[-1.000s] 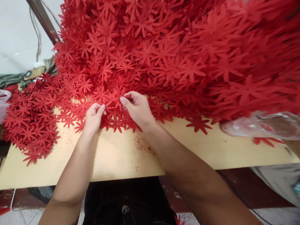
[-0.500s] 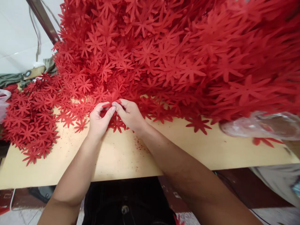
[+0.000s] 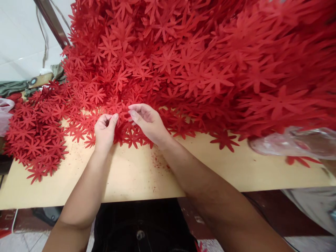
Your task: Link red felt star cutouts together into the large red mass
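Observation:
My left hand (image 3: 105,131) is closed in a pinch, thumb against forefinger, at the front edge of a great heap of red flower cut-outs (image 3: 168,59). Whatever sits between those fingertips blends into the red behind, so I cannot make it out. To its right, my right hand (image 3: 148,122) has its fingers apart over the same edge, thumb and forefinger separated, with nothing clearly held. Loose flat flowers (image 3: 132,138) with several narrow petals lie just below and between the two hands.
A smaller pile of red flowers (image 3: 36,136) spreads at the table's left. Clear plastic (image 3: 296,141) lies at the right, near a single flower (image 3: 225,140). Red crumbs (image 3: 159,162) dot the pale tabletop (image 3: 126,182). A whitish plastic bag (image 3: 5,117) is at the far left.
My hands were together, pinching a red flower cut-out between them. They have come apart: my right hand has opened and my left has shifted slightly left. The view has moved a little.

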Available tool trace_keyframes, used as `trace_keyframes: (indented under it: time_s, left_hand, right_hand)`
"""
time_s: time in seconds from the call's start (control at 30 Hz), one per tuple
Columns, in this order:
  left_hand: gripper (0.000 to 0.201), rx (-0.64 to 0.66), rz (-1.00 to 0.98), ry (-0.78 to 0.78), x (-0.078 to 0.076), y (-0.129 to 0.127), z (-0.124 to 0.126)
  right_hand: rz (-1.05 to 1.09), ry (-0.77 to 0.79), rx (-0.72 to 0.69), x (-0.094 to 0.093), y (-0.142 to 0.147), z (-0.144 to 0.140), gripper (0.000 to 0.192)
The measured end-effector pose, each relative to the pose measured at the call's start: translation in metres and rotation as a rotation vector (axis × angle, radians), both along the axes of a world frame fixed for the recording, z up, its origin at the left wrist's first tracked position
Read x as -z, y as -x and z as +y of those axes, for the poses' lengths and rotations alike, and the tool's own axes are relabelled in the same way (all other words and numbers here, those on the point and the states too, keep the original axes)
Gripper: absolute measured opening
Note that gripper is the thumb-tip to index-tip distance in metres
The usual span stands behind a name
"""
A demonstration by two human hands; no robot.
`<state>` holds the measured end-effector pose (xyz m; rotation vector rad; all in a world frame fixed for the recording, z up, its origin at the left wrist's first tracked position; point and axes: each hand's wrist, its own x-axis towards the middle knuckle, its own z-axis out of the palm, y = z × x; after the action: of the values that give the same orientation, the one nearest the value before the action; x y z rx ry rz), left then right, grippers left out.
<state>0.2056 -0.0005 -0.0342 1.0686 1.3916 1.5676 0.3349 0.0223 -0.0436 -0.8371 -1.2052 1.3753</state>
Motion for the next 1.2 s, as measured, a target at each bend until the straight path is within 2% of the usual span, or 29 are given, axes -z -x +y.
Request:
trace_keyframes:
  time_s: [0.17, 0.37, 0.57, 0.77, 0.93, 1.03, 1.2]
  left_hand:
    - [0.036, 0.183, 0.003, 0.005, 0.002, -0.004, -0.003]
    - [0.043, 0.259, -0.031, 0.039, 0.003, -0.007, -0.003]
    - [0.035, 0.217, -0.024, -0.014, 0.006, -0.01, 0.0]
    - [0.025, 0.171, -0.044, -0.037, 0.01, -0.008, 0.001]
    - [0.014, 0.147, -0.006, 0.007, 0.006, -0.007, -0.001]
    - [0.018, 0.105, 0.028, 0.021, 0.004, -0.006, -0.001]
    - [0.032, 0.078, 0.052, 0.039, 0.004, -0.004, 0.0]
  right_hand:
    - [0.096, 0.044, -0.131, 0.001, -0.002, 0.003, 0.037]
    - [0.234, 0.063, -0.059, 0.003, -0.004, 0.007, 0.033]
    - [0.205, 0.037, -0.008, 0.003, -0.006, 0.007, 0.024]
    - [0.115, 0.01, -0.073, -0.003, -0.006, 0.003, 0.024]
    - [0.067, 0.084, -0.144, -0.003, -0.001, -0.001, 0.033]
    - [0.051, 0.114, -0.186, 0.0, 0.001, 0.0, 0.028]
    - [0.071, 0.071, -0.099, 0.002, 0.004, 0.0, 0.03]
